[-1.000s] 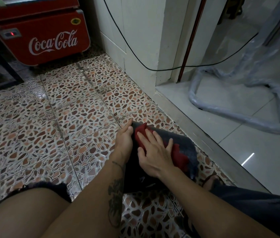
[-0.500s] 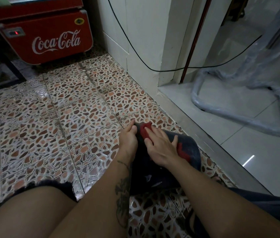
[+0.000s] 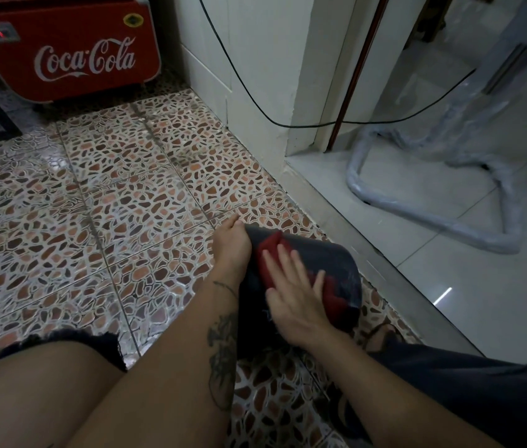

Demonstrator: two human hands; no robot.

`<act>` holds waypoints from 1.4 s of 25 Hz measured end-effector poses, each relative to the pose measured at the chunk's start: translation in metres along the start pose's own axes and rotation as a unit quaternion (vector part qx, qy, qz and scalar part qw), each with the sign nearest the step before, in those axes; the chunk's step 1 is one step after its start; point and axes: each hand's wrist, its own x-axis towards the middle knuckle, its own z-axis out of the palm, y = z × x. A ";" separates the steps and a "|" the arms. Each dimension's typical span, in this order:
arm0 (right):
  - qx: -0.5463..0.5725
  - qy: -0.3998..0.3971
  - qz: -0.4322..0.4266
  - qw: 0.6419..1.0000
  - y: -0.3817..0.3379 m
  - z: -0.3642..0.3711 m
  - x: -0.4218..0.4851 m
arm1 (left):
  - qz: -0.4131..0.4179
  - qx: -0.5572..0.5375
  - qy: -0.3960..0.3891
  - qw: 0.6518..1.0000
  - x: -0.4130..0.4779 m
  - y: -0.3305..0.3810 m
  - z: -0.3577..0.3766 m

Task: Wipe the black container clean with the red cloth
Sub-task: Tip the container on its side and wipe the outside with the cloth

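The black container [image 3: 330, 258] lies on its side on the patterned floor tiles between my knees. My left hand [image 3: 231, 245] grips its far left end and steadies it. My right hand [image 3: 294, 294] lies flat on top, fingers spread, pressing the red cloth [image 3: 270, 253] against the curved black wall. Red cloth shows beyond my fingertips and again to the right of my thumb [image 3: 331, 294]. The container's opening is hidden.
A red Coca-Cola cooler [image 3: 71, 50] stands at the back left. A white wall corner [image 3: 255, 92] with a hanging black cable [image 3: 288, 124] rises behind. Right of a metal threshold [image 3: 385, 270] lies white tile with a plastic-wrapped tube frame [image 3: 433, 221]. My knees fill the bottom.
My right hand and the red cloth have slid a little along the container's top. The left hand keeps its hold on the end. The camera has shifted slightly.
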 end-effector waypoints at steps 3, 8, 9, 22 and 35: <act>-0.010 0.006 -0.052 0.999 0.006 0.002 -0.006 | 0.018 0.080 0.028 0.996 0.004 0.004 0.003; -0.013 0.024 0.063 0.998 0.050 -0.012 0.011 | 0.216 0.284 -0.003 0.934 -0.032 -0.011 -0.010; -0.018 0.030 0.095 0.995 0.062 -0.015 0.013 | 0.247 0.311 -0.012 0.918 -0.045 -0.019 -0.015; 0.022 -0.036 -0.066 0.997 -0.008 -0.015 0.011 | 0.118 0.265 0.064 0.955 -0.039 -0.002 -0.024; -0.009 0.000 0.251 0.968 0.080 -0.037 0.041 | 0.101 0.245 0.075 0.961 -0.017 -0.004 -0.029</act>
